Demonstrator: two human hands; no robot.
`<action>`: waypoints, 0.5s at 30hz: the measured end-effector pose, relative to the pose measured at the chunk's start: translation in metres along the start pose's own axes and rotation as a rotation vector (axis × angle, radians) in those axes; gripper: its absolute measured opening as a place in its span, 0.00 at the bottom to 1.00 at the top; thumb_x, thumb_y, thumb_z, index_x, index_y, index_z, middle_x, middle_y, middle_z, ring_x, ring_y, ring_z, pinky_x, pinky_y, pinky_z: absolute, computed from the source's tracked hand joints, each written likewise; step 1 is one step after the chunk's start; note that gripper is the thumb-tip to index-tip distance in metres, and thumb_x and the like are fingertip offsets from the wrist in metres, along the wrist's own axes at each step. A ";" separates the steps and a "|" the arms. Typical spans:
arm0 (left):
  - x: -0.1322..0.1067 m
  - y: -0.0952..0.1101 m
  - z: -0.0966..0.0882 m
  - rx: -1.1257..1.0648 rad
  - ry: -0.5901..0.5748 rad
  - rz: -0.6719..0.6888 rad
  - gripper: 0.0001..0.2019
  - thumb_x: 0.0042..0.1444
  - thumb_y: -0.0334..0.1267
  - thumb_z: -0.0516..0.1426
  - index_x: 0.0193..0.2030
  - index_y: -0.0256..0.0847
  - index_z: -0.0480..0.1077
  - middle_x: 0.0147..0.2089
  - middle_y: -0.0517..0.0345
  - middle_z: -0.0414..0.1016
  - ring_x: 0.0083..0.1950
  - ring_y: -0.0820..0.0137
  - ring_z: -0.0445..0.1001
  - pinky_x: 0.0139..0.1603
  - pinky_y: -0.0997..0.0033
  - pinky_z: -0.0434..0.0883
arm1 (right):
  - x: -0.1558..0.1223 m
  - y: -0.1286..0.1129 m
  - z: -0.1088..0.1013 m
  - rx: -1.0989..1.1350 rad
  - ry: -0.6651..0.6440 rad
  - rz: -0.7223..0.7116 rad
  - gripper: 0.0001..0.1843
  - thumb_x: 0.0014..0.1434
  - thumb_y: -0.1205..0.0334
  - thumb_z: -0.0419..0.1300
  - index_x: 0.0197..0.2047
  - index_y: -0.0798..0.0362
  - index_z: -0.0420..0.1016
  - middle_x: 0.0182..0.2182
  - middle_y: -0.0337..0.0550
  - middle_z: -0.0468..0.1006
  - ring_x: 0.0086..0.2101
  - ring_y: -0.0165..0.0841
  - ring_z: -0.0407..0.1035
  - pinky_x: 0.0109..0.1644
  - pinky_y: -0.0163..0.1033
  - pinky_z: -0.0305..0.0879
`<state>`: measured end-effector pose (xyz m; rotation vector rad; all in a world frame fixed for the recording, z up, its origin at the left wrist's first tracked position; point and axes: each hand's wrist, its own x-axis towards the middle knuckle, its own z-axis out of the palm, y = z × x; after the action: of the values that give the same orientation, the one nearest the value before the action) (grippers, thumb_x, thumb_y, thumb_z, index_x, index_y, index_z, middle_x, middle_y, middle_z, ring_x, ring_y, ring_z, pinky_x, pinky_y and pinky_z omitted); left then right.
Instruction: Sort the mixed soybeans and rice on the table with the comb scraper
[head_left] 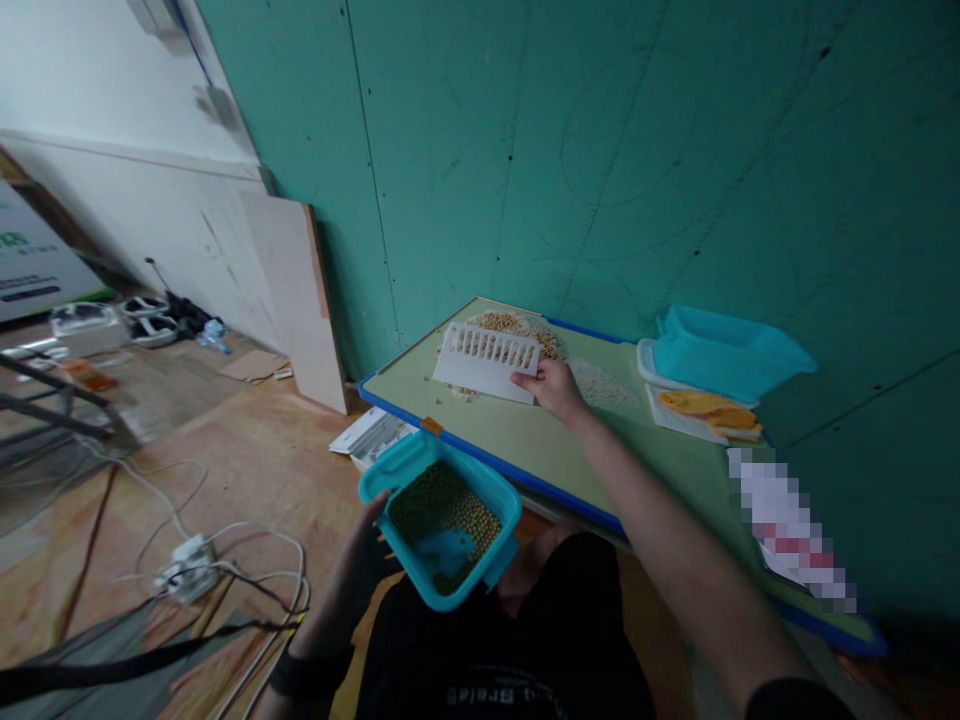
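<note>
My left hand (371, 545) is closed on the side of a turquoise plastic container (499, 480), tilted over my lap by the table edge. Inside lie dark green beans (427, 495) and paler yellow beans (476, 520), with some bare bottom showing. My right hand (555, 388) pinches the right end of a white plastic plate (480, 378) with a row of slots along its top. The plate leans over the tabletop, in front of a pile of yellow beans (499, 322) and pale grains, partly seen through the slots. More pale grains (604, 385) are spread right of my hand.
The blue-edged greenish table (517, 440) stands against a green wall. At its right are a turquoise bin (727, 350), a folded orange cloth (709, 410) and a blurred-out packet (787, 525). Cables and a power strip (187, 570) lie on the floor at left.
</note>
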<state>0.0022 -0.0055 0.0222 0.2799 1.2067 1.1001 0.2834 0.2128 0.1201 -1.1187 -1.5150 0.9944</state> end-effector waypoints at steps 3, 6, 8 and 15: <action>-0.004 0.001 0.003 -0.011 0.003 -0.007 0.36 0.55 0.58 0.63 0.66 0.40 0.67 0.45 0.47 0.85 0.48 0.48 0.83 0.43 0.54 0.80 | 0.001 0.000 -0.001 0.003 -0.019 -0.008 0.19 0.42 0.59 0.77 0.38 0.55 0.83 0.39 0.48 0.87 0.42 0.46 0.82 0.50 0.49 0.78; -0.005 0.000 0.002 -0.013 -0.014 0.005 0.37 0.55 0.58 0.63 0.68 0.41 0.66 0.45 0.46 0.85 0.49 0.48 0.83 0.45 0.53 0.80 | 0.000 -0.001 -0.001 0.003 -0.029 -0.012 0.20 0.41 0.58 0.77 0.38 0.55 0.83 0.39 0.48 0.87 0.42 0.46 0.82 0.50 0.49 0.78; -0.002 -0.001 0.000 -0.012 -0.003 -0.003 0.37 0.55 0.58 0.63 0.67 0.40 0.67 0.45 0.45 0.85 0.49 0.47 0.83 0.44 0.52 0.80 | -0.001 -0.002 0.000 0.010 -0.036 -0.018 0.20 0.41 0.57 0.78 0.38 0.55 0.83 0.39 0.48 0.87 0.42 0.46 0.82 0.50 0.49 0.78; 0.002 -0.003 0.000 -0.009 0.018 -0.010 0.35 0.53 0.60 0.63 0.61 0.39 0.71 0.45 0.45 0.84 0.51 0.47 0.82 0.45 0.54 0.80 | -0.003 -0.003 0.001 0.041 -0.056 -0.024 0.22 0.38 0.57 0.79 0.38 0.55 0.84 0.39 0.48 0.87 0.42 0.46 0.82 0.50 0.50 0.78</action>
<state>0.0035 -0.0059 0.0189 0.2579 1.2175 1.1012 0.2822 0.2094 0.1227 -1.0494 -1.5428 1.0430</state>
